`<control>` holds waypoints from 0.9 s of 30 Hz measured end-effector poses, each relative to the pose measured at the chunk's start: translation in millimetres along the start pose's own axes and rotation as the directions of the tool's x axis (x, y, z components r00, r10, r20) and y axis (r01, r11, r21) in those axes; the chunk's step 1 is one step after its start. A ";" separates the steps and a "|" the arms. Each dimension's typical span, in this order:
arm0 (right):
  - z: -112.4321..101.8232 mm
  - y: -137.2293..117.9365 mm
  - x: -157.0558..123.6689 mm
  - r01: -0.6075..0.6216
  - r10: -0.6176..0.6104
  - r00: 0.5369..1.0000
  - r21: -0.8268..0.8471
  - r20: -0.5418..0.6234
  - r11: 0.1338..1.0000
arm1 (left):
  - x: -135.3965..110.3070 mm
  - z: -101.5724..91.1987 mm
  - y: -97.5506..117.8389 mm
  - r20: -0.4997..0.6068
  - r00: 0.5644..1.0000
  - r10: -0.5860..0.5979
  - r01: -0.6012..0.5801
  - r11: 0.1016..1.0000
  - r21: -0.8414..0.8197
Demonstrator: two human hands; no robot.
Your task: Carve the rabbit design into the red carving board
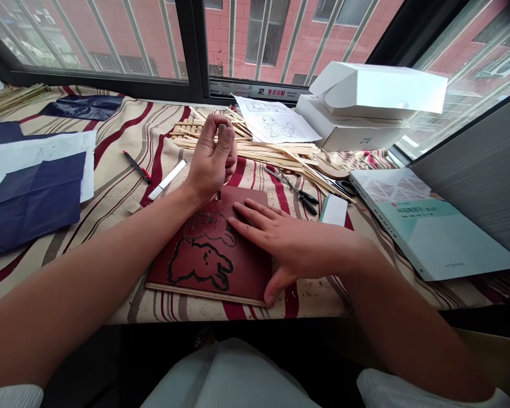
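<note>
A dark red board lies on the striped cloth in front of me, with a black carved outline of an animal on it and shavings around the lines. My left hand is closed in a fist round a carving tool, held upright with its tip on the board's far edge. My right hand lies flat on the board's right side, fingers stretched out and spread, thumb at the near edge.
Wooden strips are piled behind the board. A printed drawing and white boxes sit at the back right, scissors and a book to the right. A red pen, a white stick and blue carbon paper lie left.
</note>
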State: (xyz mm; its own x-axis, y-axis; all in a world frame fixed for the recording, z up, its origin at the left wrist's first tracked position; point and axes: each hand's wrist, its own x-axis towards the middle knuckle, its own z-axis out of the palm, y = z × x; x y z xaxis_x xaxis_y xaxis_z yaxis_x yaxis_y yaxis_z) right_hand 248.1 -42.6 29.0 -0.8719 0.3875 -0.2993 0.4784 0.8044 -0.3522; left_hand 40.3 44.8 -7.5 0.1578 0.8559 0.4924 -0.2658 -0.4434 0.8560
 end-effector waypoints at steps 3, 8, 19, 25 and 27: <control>1.6 -10.5 0.7 -0.004 0.004 0.999 -0.010 0.044 1.000 | 0.0 -0.8 -0.4 0.016 1.000 0.004 -0.004 1.000 0.018; 4.4 -19.4 0.3 -0.015 0.015 1.000 -0.019 0.014 1.000 | -0.9 5.4 4.8 0.004 0.998 -0.062 0.062 0.996 0.066; -0.6 -33.4 0.6 -0.050 0.059 0.994 -0.096 0.093 0.994 | 0.5 9.2 3.3 -0.181 0.982 -0.045 0.059 0.995 0.075; -2.8 -38.1 2.3 -0.092 0.108 0.983 -0.112 0.149 0.989 | 11.1 23.4 14.2 -0.229 0.895 -0.383 0.379 0.923 -0.063; -4.3 -39.3 2.9 -0.107 0.123 0.979 -0.106 0.163 0.989 | 13.2 28.4 20.8 -0.127 0.875 -0.467 0.461 0.884 -0.071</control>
State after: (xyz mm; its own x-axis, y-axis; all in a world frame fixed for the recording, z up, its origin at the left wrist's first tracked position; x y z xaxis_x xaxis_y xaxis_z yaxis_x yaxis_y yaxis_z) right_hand 226.4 -71.2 45.8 -0.7774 0.4052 -0.4811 0.5553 0.8014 -0.2224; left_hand 63.8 39.4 21.3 0.1410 0.9899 0.0113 -0.2294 0.0216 0.9731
